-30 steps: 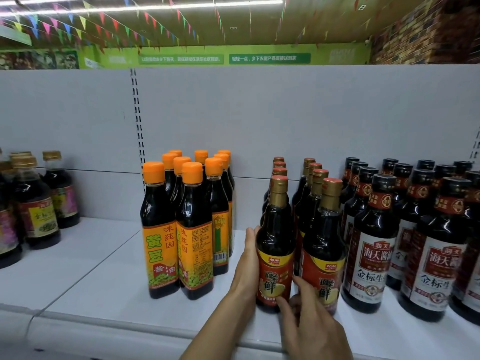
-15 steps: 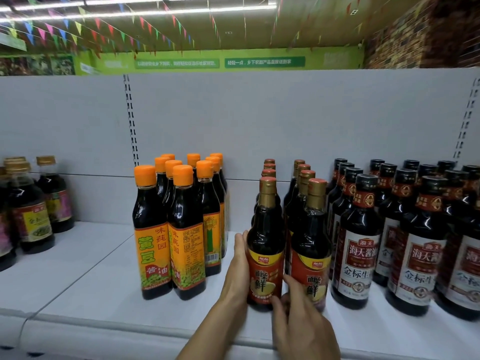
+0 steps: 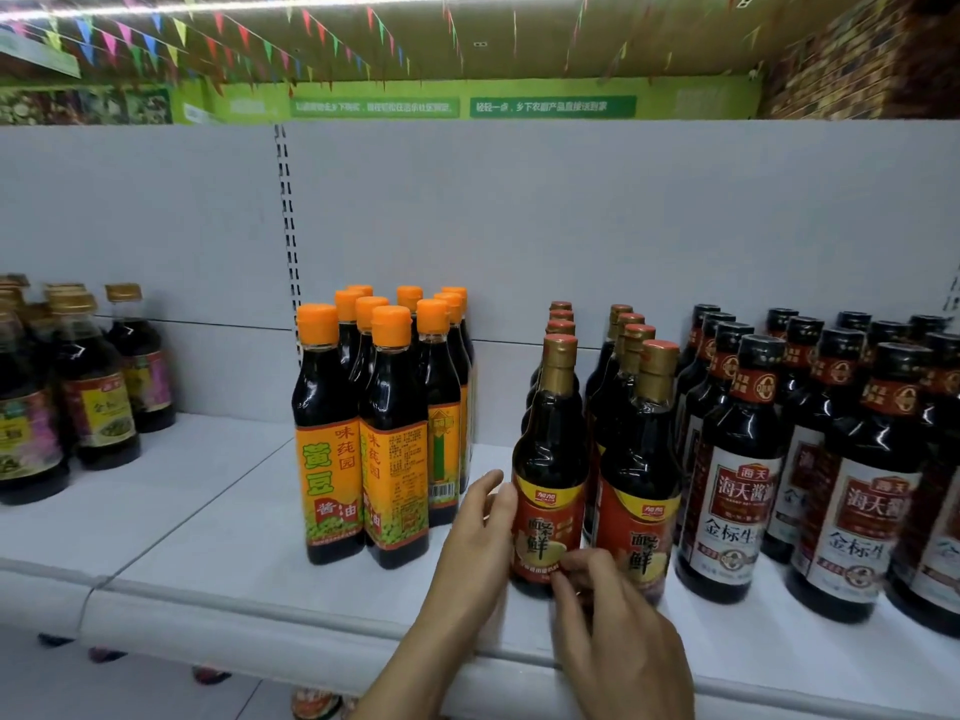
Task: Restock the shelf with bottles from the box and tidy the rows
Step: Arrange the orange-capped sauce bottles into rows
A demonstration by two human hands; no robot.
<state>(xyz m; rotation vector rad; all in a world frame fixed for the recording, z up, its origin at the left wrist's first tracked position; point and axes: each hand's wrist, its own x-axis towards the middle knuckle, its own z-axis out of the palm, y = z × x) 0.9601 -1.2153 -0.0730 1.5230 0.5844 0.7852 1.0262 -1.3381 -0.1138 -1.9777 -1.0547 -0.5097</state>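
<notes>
A dark sauce bottle with a gold neck and red label [image 3: 550,433] stands at the front of its row on the white shelf [image 3: 218,537]. My left hand [image 3: 478,543] holds its left side, fingers curved against the label. My right hand [image 3: 618,631] comes from below, its curled fingertips on the bottle's lower front, beside the matching front bottle of the neighbouring row [image 3: 641,449]. More gold-neck bottles line up behind both. No box is in view.
Orange-capped bottles with orange labels [image 3: 332,407] stand in a cluster to the left. Black-capped bottles with white labels [image 3: 737,459] fill the right. Shorter gold-capped bottles [image 3: 98,397] sit at far left. A bare patch of shelf lies between those and the orange group.
The view has shifted slightly. My left fingers have curved more round the bottle's side, and my right fingertips have moved up onto its lower label.
</notes>
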